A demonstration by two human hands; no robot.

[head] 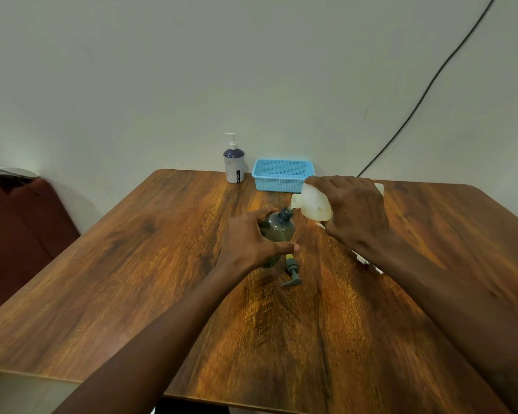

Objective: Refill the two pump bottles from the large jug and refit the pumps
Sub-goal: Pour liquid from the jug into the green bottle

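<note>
A: Progress?
B: White bottle (234,165) at the back wears its pump; filled or not, I can't tell. Left hand (248,242) grips the green bottle (278,230), uncapped, on the table (162,249); its pump (292,273) lies just beside. Jug (313,204), tilted, spout at the neck, is gripped by the right hand (355,210).
A: Remaining?
B: Finish pouring, I'd say, then refit that pump.

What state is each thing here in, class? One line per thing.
Dark bottle: neck open, gripped by left hand.
Jug: tilted, spout at that neck, held by right hand.
Grey pump: off, lying beside the bottle.
White bottle: upright, pump fitted.
Blue basket: open side up.
</note>
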